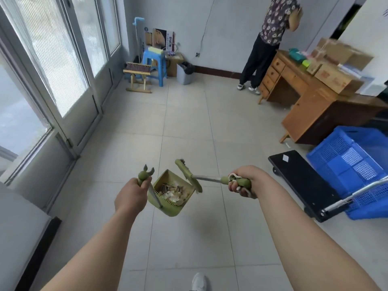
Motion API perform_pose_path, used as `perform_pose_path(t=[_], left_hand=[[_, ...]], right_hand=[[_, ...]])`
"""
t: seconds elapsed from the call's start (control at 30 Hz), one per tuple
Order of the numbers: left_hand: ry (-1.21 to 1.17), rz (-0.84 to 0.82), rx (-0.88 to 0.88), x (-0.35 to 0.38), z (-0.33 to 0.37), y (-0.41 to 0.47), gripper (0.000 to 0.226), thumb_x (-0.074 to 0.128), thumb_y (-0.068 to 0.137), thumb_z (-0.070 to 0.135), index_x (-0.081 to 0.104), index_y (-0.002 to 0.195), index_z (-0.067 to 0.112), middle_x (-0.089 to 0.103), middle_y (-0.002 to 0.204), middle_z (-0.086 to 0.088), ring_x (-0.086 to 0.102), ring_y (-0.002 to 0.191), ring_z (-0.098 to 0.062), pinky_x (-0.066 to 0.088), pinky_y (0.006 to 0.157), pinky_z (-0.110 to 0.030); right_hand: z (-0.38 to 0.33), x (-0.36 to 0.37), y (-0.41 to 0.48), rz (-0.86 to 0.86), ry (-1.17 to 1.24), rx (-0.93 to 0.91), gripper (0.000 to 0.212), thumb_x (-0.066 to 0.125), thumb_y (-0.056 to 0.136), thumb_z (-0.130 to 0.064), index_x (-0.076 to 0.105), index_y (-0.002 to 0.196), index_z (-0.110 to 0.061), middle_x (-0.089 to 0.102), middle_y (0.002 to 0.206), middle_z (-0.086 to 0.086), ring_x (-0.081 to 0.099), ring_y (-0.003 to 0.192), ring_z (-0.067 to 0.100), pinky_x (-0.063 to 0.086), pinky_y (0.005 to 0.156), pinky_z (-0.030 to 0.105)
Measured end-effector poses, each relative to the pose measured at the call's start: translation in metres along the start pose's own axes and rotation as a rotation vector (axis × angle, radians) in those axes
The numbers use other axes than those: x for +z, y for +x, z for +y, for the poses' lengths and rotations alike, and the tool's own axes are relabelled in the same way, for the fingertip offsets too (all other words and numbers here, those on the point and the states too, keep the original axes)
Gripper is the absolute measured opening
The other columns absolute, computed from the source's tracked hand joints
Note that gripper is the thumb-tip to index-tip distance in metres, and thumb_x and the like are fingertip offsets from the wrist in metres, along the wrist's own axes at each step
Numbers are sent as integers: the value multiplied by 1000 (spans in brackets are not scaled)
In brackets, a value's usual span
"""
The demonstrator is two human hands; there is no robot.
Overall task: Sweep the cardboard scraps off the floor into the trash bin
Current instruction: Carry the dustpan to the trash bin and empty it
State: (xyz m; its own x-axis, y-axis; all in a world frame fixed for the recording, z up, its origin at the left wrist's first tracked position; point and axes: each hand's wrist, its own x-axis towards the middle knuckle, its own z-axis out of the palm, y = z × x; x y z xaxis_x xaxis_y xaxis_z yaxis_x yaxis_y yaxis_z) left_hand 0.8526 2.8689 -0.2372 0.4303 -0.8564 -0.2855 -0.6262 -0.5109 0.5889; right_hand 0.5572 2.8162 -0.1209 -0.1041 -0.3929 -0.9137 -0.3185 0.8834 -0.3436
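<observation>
**Loaded pan carried, bin on the far side**

Your left grip (131, 195) is wrapped tight round the green top of the dustpan (171, 211) handle, fingers and thumb fully curled, just below its forked clip. The pan hangs from its thin rod with the mouth tipped upward and the comb teeth along its near edge. That tilt looks deliberate: it keeps the cardboard scraps (172, 193) heaped in the pan's well rather than sliding out. Judging by the shadow on the floor (189, 127) beneath, the pan is lifted clear of the tiles.

Your right grip (244, 181) is closed round the green end of the broom (188, 175), with a white cord loop caught among the fingers. You hold the shaft almost level, with the head pointing left and sitting just beside the pan's far right corner. It seems parked there, out of the way and off the floor, since no scraps show on the tiles ahead.

The trash bin (184, 76), grey with a dark liner, stands against the far wall just right of the blue stool (154, 59), well apart from the pan. Bare tiles lie between you and it, so carrying looks like the step in hand. Another person (264, 49) stands far right at the wooden surface (310, 89).
</observation>
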Motion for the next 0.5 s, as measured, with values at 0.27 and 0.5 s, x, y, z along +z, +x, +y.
perform_pose_path(t=[0.27, 0.5], left_hand=[[5, 28, 57, 13, 83, 61, 47, 39, 95, 59, 52, 81, 16, 61, 74, -4, 57, 68, -25, 35, 55, -33], [3, 81, 26, 36, 170, 128, 49, 39, 94, 60, 53, 80, 16, 62, 71, -3, 57, 65, -21, 32, 53, -32]], right_hand=[[-76, -50, 24, -37, 40, -51, 29, 34, 90, -19, 44, 64, -13, 45, 42, -3, 36, 24, 8, 22, 25, 11], [-161, -122, 64, -29, 49, -115, 26, 32, 92, -16, 42, 68, -13, 46, 41, -1, 36, 24, 10, 25, 26, 10]])
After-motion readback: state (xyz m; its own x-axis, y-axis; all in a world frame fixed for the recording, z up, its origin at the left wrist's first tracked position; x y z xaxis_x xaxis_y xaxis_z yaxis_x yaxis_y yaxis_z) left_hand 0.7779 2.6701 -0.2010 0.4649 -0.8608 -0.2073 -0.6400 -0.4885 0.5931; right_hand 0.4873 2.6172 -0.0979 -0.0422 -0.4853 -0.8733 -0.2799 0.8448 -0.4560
